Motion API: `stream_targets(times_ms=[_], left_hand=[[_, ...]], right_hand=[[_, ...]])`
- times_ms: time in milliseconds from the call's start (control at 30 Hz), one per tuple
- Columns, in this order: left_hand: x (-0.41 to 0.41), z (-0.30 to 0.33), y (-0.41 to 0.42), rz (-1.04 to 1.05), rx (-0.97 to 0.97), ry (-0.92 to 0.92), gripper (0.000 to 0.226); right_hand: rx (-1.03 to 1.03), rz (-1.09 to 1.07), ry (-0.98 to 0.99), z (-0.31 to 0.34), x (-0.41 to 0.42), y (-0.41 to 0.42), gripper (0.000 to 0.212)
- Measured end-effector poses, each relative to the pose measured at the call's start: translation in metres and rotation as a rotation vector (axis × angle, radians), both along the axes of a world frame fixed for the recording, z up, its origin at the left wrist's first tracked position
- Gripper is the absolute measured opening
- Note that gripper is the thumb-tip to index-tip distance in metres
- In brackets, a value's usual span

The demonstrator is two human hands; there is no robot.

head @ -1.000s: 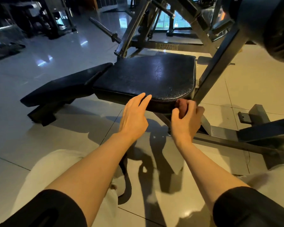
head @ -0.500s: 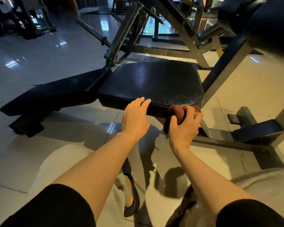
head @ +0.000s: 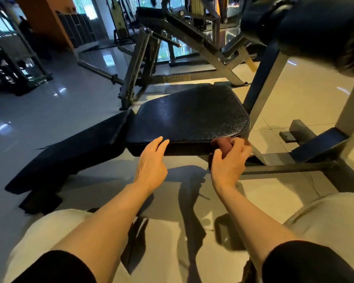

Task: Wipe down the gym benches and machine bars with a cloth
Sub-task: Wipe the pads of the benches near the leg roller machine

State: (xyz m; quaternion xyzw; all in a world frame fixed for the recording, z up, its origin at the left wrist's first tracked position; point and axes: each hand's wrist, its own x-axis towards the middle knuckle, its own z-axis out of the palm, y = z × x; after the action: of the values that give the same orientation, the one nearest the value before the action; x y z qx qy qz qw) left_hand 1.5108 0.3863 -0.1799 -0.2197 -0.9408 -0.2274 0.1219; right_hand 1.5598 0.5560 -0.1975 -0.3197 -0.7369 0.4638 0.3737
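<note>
Floor (head: 59, 123) fills most of what I see, glossy pale tile with window glare on it and dark shadows of my arms nearer to me. Over it stands the machine frame (head: 262, 94), a slanted dark post rising on the right behind the seat, with a big black roller pad (head: 323, 27) jutting out at the top right corner. Next in size is the bench: a square black seat pad (head: 190, 117) with a cracked, shiny surface, and a long black back pad (head: 70, 152) running down and away to the left, the two nearly touching at their shared edge. My knees in light trousers (head: 55, 237) show at the bottom on both sides, with black sleeves at the elbows. My left hand (head: 151, 162) reaches to the near edge of the seat pad, fingers straight and close together, the tips resting on the rim and gripping nothing. My right hand (head: 229, 162) sits at the near right corner of the seat pad, fingers curled and clamped round a small reddish-brown cloth (head: 222, 145). The cloth is bunched between thumb and fingers, bulging out above them, and it presses against the front edge of the pad just below the top surface.
</note>
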Motion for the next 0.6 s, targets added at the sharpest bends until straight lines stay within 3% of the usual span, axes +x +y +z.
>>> stream_targets(times_ms=[267, 467, 600], left_hand=[[-0.016, -0.021, -0.054, 0.072, 0.087, -0.018, 0.078], [-0.033, -0.023, -0.059, 0.026, 0.087, -0.001, 0.076], [-0.039, -0.026, -0.063, -0.038, 0.059, 0.010, 0.077]], right_hand=[[0.245, 0.342, -0.015, -0.019, -0.031, -0.108, 0.034], [0.044, -0.202, 0.152, -0.014, -0.039, -0.098, 0.032], [0.008, -0.203, 0.072, -0.011, -0.051, -0.100, 0.034]])
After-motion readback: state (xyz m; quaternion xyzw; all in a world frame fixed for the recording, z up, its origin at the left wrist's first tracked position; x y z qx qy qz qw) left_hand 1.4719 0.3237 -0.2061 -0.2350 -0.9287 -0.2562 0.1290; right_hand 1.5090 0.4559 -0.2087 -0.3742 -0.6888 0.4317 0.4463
